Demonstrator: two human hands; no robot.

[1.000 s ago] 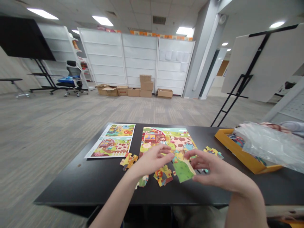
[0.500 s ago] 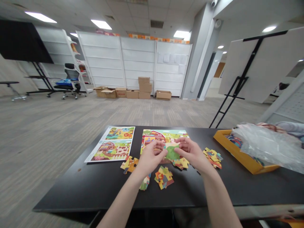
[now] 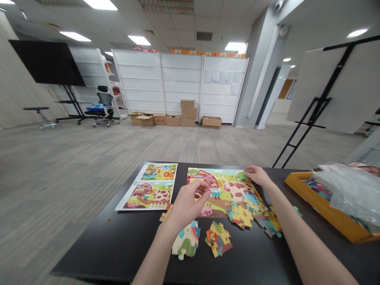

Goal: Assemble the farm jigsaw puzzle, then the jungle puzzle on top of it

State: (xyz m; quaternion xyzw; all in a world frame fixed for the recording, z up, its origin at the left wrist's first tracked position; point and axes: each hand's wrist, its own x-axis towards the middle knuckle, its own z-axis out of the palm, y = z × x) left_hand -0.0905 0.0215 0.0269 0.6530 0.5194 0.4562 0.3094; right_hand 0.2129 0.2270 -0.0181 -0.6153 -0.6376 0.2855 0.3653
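A colourful farm jigsaw puzzle (image 3: 225,190) lies on the black table (image 3: 118,245). My right hand (image 3: 257,175) reaches to the puzzle's far right corner, fingers closed on a green puzzle piece (image 3: 242,176). My left hand (image 3: 187,204) rests at the puzzle's left edge, fingers curled against the picture; whether it holds anything is hidden. Loose puzzle pieces (image 3: 218,238) and another loose piece (image 3: 187,241) lie in front of the puzzle, with several more (image 3: 267,221) under my right forearm.
A printed reference sheet (image 3: 150,185) lies left of the puzzle. A yellow box tray (image 3: 320,211) with a clear plastic bag (image 3: 347,188) sits at the right. An easel stand (image 3: 308,114) rises behind the table; cardboard boxes (image 3: 187,113) and an office chair (image 3: 102,105) stand across the floor.
My right hand carried the green piece from the middle front of the puzzle to its far right corner. My left hand let go of it and dropped to the left edge.
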